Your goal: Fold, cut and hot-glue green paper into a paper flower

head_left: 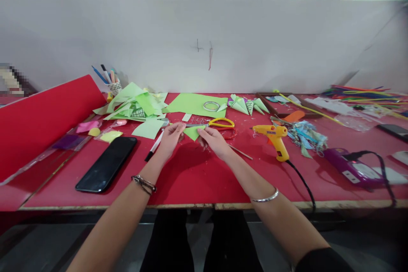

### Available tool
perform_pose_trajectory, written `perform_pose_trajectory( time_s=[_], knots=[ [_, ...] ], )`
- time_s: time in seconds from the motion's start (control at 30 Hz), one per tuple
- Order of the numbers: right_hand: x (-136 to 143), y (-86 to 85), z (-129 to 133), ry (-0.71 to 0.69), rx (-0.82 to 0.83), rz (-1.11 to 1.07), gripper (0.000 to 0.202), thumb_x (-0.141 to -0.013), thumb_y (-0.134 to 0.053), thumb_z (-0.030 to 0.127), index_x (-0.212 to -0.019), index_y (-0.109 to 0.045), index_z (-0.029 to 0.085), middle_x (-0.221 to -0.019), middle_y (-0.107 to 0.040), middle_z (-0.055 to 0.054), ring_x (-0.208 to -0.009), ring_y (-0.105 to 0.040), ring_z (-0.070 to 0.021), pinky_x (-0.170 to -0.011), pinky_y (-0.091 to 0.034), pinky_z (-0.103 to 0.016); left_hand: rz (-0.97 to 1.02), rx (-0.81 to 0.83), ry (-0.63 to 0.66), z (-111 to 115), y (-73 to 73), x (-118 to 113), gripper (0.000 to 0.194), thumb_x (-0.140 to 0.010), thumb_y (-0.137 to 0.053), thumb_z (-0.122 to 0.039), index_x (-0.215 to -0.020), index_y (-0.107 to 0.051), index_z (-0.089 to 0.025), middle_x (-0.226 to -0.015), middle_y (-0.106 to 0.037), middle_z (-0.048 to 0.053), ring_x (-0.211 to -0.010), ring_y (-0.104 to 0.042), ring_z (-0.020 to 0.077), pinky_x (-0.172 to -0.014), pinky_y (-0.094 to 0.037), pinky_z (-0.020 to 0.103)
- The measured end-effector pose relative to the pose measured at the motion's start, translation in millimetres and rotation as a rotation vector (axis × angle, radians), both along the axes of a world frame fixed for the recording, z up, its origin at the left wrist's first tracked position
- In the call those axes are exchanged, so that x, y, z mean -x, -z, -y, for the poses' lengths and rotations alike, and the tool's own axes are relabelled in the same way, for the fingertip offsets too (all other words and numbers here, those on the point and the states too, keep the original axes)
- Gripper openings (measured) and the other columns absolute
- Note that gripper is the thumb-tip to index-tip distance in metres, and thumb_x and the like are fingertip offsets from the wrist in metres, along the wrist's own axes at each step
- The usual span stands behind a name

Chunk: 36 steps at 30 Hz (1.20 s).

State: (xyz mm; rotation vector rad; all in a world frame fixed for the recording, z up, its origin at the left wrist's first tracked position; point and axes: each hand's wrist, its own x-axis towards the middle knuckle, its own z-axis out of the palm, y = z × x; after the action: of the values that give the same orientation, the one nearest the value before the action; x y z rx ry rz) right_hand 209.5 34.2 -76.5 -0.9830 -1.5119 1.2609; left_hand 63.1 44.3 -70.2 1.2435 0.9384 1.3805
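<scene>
Between my hands is a small green paper piece [194, 133], pointed at its lower end. My left hand [174, 136] pinches its left edge, and my right hand [213, 139] grips its right edge. Just behind the paper lie scissors with yellow handles [222, 123], their blades pointing left and partly hidden by my fingers. A larger green sheet [188, 104] is spread farther back, with a silver ring [211, 106] on it. Folded green paper cones [240, 105] sit to its right. A black-and-white marker [154, 146] lies beside my left hand.
A black phone [106, 164] and green paper scraps [137, 104] lie left, near a pen cup [115, 87]. At right are a yellow glue gun [274, 138], its cord, a purple power strip [353, 169] and a thread bundle [307, 136]. The table's front edge [197, 206] runs below my forearms.
</scene>
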Motion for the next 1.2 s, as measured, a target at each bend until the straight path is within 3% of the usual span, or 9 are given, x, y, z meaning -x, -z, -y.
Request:
perform_pose_trajectory(
  time_s=[0.17,0.3,0.43,0.5,0.6,0.73,0.87,1.03,1.2],
  knots=[
    [-2.6,2.0,-5.4,0.138,0.019,-0.135,0.030,-0.071,-0.051,0.041,-0.054,-0.044,0.017,-0.044,-0.045,0.006,-0.040,-0.037,-0.0050,-0.043,-0.029,-0.020,0.079,-0.115,0.024,-3.8,-1.0,3.2,0.025,-0.075,-0.050,-0.038,-0.062,-0.046,-0.017,-0.042,-0.028,-0.008,-0.036,-0.026,0.0046,-0.037,-0.021,0.018],
    [-5.8,4.2,-9.6,0.305,0.051,-0.197,0.024,-0.066,-0.055,0.036,-0.056,-0.046,0.017,-0.050,-0.047,0.005,-0.048,-0.043,-0.0064,-0.050,-0.034,-0.021,0.138,-0.203,-0.266,-10.3,-4.4,11.9,0.017,-0.082,-0.039,-0.034,-0.075,-0.044,-0.019,-0.051,-0.035,-0.006,-0.041,-0.032,0.0053,-0.040,-0.027,0.017],
    [-6.0,6.9,-11.5,0.340,0.067,-0.241,0.022,-0.061,-0.059,0.034,-0.061,-0.045,0.018,-0.054,-0.049,0.005,-0.051,-0.046,-0.0076,-0.053,-0.037,-0.022,-0.242,-0.220,-0.489,-13.7,-1.8,17.9,0.010,-0.078,-0.043,-0.025,-0.086,-0.046,-0.019,-0.070,-0.045,-0.001,-0.057,-0.043,0.0075,-0.054,-0.038,0.018],
    [-5.3,7.0,-11.1,0.344,0.078,-0.265,0.021,-0.060,-0.060,0.032,-0.067,-0.046,0.018,-0.058,-0.050,0.005,-0.052,-0.048,-0.0079,-0.053,-0.039,-0.022,-0.533,-0.255,-0.498,-14.8,3.5,18.6,0.026,-0.073,-0.049,-0.022,-0.099,-0.047,-0.019,-0.092,-0.048,0.004,-0.076,-0.048,0.0123,-0.068,-0.041,0.024],
    [-5.2,4.8,-9.6,0.358,0.110,-0.314,0.032,-0.058,-0.060,0.026,-0.086,-0.046,0.020,-0.064,-0.052,0.005,-0.055,-0.051,-0.0086,-0.055,-0.042,-0.023,-0.877,-0.261,-0.438,-16.0,12.4,18.7,0.054,-0.067,-0.054,-0.020,-0.118,-0.038,-0.015,-0.113,-0.044,0.012,-0.101,-0.043,0.0232,-0.088,-0.035,0.037],
    [-5.8,0.5,-7.8,0.348,0.133,-0.321,0.042,-0.059,-0.058,0.022,-0.098,-0.045,0.021,-0.065,-0.051,0.006,-0.057,-0.054,-0.0088,-0.057,-0.043,-0.023,-1.089,-0.139,-0.428,-15.4,16.8,19.8,0.071,-0.065,-0.056,-0.026,-0.128,-0.026,-0.015,-0.119,-0.044,0.015,-0.108,-0.038,0.0331,-0.088,-0.031,0.047],
    [-5.7,0.5,-7.6,0.317,0.146,-0.321,0.031,-0.058,-0.058,0.024,-0.088,-0.050,0.018,-0.065,-0.053,0.005,-0.057,-0.053,-0.0081,-0.056,-0.042,-0.023,-1.228,-0.097,-0.450,-15.1,14.9,23.1,0.058,-0.066,-0.056,-0.029,-0.121,-0.040,-0.019,-0.120,-0.045,0.014,-0.110,-0.036,0.0359,-0.084,-0.032,0.048],
    [-5.9,4.9,-9.8,0.348,0.114,-0.308,0.030,-0.056,-0.059,0.025,-0.084,-0.051,0.017,-0.066,-0.052,0.005,-0.057,-0.049,-0.0067,-0.055,-0.039,-0.021,-1.152,-0.141,-0.456,-15.7,9.9,26.5,0.024,-0.071,-0.050,-0.025,-0.094,-0.056,-0.022,-0.076,-0.060,0.004,-0.080,-0.055,0.0229,-0.084,-0.031,0.043],
    [-5.8,4.7,-11.2,0.395,0.088,-0.305,0.025,-0.055,-0.058,0.024,-0.077,-0.049,0.018,-0.061,-0.045,0.007,-0.049,-0.040,-0.0050,-0.045,-0.031,-0.019,-0.695,-0.122,-0.302,-15.8,6.6,24.2,0.017,-0.069,-0.052,-0.031,-0.080,-0.054,-0.018,-0.060,-0.054,-0.001,-0.057,-0.054,0.0140,-0.062,-0.041,0.027]
  ],
)
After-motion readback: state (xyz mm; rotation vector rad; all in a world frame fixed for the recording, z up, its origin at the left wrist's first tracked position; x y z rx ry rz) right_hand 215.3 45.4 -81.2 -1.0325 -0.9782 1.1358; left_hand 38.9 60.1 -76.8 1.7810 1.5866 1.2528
